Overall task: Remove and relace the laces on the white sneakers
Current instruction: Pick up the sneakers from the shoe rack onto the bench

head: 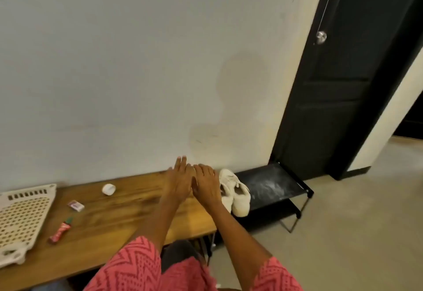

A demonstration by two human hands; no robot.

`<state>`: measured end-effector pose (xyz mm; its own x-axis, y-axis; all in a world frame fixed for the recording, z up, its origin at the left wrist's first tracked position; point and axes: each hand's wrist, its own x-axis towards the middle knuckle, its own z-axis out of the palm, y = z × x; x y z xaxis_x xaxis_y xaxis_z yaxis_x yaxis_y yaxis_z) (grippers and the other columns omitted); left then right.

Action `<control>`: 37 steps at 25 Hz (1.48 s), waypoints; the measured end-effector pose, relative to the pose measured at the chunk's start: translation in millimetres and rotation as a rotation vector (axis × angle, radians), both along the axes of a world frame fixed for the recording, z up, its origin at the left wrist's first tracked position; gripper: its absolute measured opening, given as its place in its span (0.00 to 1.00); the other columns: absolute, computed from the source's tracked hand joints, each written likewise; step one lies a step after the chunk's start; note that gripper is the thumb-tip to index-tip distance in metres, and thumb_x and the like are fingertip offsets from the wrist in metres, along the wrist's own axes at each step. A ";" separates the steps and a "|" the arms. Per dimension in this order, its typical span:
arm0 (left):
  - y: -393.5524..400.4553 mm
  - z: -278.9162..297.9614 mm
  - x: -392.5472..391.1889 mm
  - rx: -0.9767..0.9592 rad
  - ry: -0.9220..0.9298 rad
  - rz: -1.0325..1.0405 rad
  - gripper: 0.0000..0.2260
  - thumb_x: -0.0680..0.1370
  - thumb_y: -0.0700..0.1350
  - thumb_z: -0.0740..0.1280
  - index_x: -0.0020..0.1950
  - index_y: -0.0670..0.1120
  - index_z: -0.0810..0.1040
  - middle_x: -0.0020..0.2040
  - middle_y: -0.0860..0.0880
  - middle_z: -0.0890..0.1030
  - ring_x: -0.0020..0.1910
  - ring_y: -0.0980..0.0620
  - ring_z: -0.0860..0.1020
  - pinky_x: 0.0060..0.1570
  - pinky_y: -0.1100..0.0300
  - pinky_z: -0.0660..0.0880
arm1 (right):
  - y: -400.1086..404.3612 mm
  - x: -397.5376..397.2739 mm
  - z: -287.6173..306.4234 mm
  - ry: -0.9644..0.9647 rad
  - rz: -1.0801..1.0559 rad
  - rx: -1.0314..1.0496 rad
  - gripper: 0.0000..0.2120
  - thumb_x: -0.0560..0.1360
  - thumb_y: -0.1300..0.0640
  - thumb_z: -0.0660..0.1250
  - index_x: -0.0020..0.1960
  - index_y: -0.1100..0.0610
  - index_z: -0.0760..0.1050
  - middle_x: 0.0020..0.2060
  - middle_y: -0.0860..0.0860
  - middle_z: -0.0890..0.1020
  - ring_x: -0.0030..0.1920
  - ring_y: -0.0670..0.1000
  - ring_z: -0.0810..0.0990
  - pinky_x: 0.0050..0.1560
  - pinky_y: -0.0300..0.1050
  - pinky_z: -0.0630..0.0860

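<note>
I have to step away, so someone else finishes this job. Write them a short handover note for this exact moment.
Left hand and right hand: both open, empty, held flat side by side over the wooden table. The white sneakers sit as a pair on the black shoe rack just right of the table, untouched. Nothing done yet. Left: fetch the sneakers, pull the laces out, relace both.

The sneakers [234, 193] sit on a low rack [272, 185] just right of the wooden table [109, 217]. On the table lie a basket [21, 219] far left and both hands [180, 182] at its right end.
</note>
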<state>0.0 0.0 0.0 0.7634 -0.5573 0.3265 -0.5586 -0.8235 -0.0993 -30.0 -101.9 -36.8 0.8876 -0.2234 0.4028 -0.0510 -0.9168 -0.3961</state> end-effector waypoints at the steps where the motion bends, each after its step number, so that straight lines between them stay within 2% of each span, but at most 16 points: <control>1: -14.4 -13.2 -3.1 0.067 0.026 -0.040 0.23 0.75 0.52 0.67 0.66 0.42 0.73 0.67 0.40 0.73 0.67 0.46 0.72 0.62 0.56 0.71 | -15.3 -1.0 -21.5 -0.008 -0.064 -0.023 0.10 0.69 0.59 0.64 0.49 0.59 0.77 0.44 0.55 0.82 0.45 0.57 0.82 0.43 0.51 0.78; 2: -26.8 -25.0 -7.5 0.113 0.127 -0.073 0.18 0.77 0.49 0.64 0.65 0.43 0.73 0.64 0.43 0.76 0.63 0.47 0.75 0.58 0.58 0.73 | -26.7 -6.3 -31.6 0.077 -0.090 0.018 0.09 0.71 0.59 0.64 0.50 0.61 0.76 0.46 0.57 0.81 0.47 0.59 0.80 0.45 0.52 0.76; 4: -51.6 -58.7 -8.9 0.154 0.352 -0.064 0.13 0.80 0.44 0.56 0.63 0.46 0.72 0.61 0.47 0.77 0.58 0.49 0.76 0.52 0.58 0.74 | -55.0 -16.4 -61.8 0.261 -0.184 -0.006 0.13 0.78 0.57 0.59 0.58 0.62 0.73 0.56 0.58 0.77 0.57 0.58 0.75 0.55 0.51 0.72; 6: -80.9 -80.1 -6.2 0.176 0.465 -0.090 0.12 0.81 0.42 0.55 0.62 0.45 0.73 0.60 0.46 0.78 0.57 0.48 0.77 0.50 0.57 0.74 | -89.6 -17.8 -86.9 0.338 -0.253 0.007 0.16 0.80 0.56 0.56 0.64 0.60 0.68 0.62 0.57 0.73 0.63 0.55 0.71 0.58 0.46 0.70; 8: -110.3 -94.7 3.3 0.180 0.542 -0.097 0.13 0.81 0.41 0.56 0.63 0.43 0.71 0.61 0.45 0.76 0.60 0.47 0.76 0.53 0.57 0.73 | -118.8 -9.3 -100.0 0.368 -0.277 -0.008 0.16 0.79 0.57 0.58 0.66 0.60 0.67 0.64 0.56 0.71 0.65 0.54 0.69 0.59 0.44 0.71; 13: -165.6 -127.3 25.1 0.213 0.569 -0.160 0.16 0.80 0.42 0.58 0.68 0.41 0.68 0.66 0.43 0.72 0.66 0.46 0.70 0.63 0.55 0.67 | -164.3 10.9 -122.4 0.514 -0.214 -0.106 0.15 0.78 0.59 0.62 0.64 0.60 0.69 0.61 0.57 0.74 0.64 0.55 0.70 0.58 0.46 0.73; 20: -182.0 -162.3 35.3 0.281 0.554 -0.076 0.20 0.78 0.46 0.65 0.68 0.42 0.67 0.64 0.43 0.74 0.64 0.46 0.73 0.60 0.53 0.69 | -177.5 18.0 -148.8 0.539 -0.184 -0.220 0.12 0.79 0.61 0.58 0.61 0.62 0.71 0.59 0.58 0.76 0.62 0.56 0.72 0.53 0.46 0.74; 22: -182.7 -166.1 35.5 0.265 0.555 -0.060 0.20 0.77 0.45 0.66 0.67 0.42 0.67 0.63 0.43 0.75 0.63 0.46 0.73 0.60 0.52 0.70 | -175.8 18.8 -148.0 0.541 -0.207 -0.240 0.11 0.78 0.60 0.61 0.59 0.62 0.72 0.55 0.58 0.78 0.59 0.56 0.74 0.50 0.47 0.75; 23: -181.6 -166.5 34.5 0.261 0.550 -0.054 0.20 0.77 0.44 0.66 0.67 0.42 0.67 0.63 0.43 0.75 0.63 0.46 0.73 0.60 0.52 0.70 | -172.0 17.4 -144.1 0.517 -0.225 -0.256 0.11 0.75 0.58 0.66 0.55 0.62 0.75 0.51 0.57 0.80 0.55 0.56 0.77 0.45 0.48 0.77; 25: -176.9 -165.9 29.5 0.254 0.536 -0.045 0.20 0.77 0.43 0.66 0.68 0.42 0.66 0.64 0.43 0.74 0.64 0.46 0.72 0.62 0.51 0.69 | -163.3 14.9 -136.7 0.538 -0.191 -0.257 0.16 0.58 0.55 0.80 0.39 0.59 0.79 0.34 0.54 0.81 0.38 0.53 0.81 0.27 0.45 0.75; 26: -173.3 -162.6 27.7 0.246 0.530 -0.045 0.20 0.78 0.42 0.65 0.68 0.42 0.66 0.64 0.43 0.73 0.65 0.45 0.71 0.63 0.51 0.68 | -159.7 15.0 -136.6 0.525 -0.180 -0.257 0.19 0.48 0.54 0.83 0.33 0.58 0.78 0.28 0.52 0.79 0.31 0.51 0.79 0.22 0.42 0.72; 27: -169.8 -156.8 26.6 0.233 0.523 -0.046 0.19 0.78 0.42 0.65 0.68 0.42 0.66 0.65 0.43 0.73 0.65 0.45 0.71 0.64 0.51 0.68 | -157.5 15.6 -136.1 0.511 -0.179 -0.222 0.21 0.44 0.54 0.84 0.30 0.57 0.77 0.25 0.51 0.77 0.27 0.50 0.78 0.19 0.41 0.70; 34: -123.9 -75.6 21.3 0.066 0.400 -0.082 0.13 0.79 0.42 0.61 0.64 0.41 0.70 0.62 0.42 0.75 0.63 0.45 0.71 0.60 0.53 0.69 | -119.9 9.8 -68.1 0.387 -0.212 -0.252 0.19 0.49 0.55 0.83 0.32 0.56 0.76 0.26 0.51 0.76 0.27 0.50 0.76 0.19 0.40 0.68; 37: -95.3 -48.1 14.8 0.012 0.356 -0.061 0.13 0.79 0.42 0.62 0.63 0.41 0.71 0.61 0.43 0.76 0.63 0.46 0.72 0.60 0.53 0.69 | -98.8 13.0 -41.7 0.313 -0.210 -0.267 0.19 0.48 0.53 0.83 0.31 0.55 0.75 0.25 0.49 0.76 0.26 0.48 0.76 0.19 0.37 0.65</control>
<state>14.8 -95.3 -48.1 0.7930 -0.6079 0.0388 -0.6084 -0.7872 0.1009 -17.0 -200.7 -78.5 0.9224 -0.3359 0.1907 -0.3257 -0.9418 -0.0836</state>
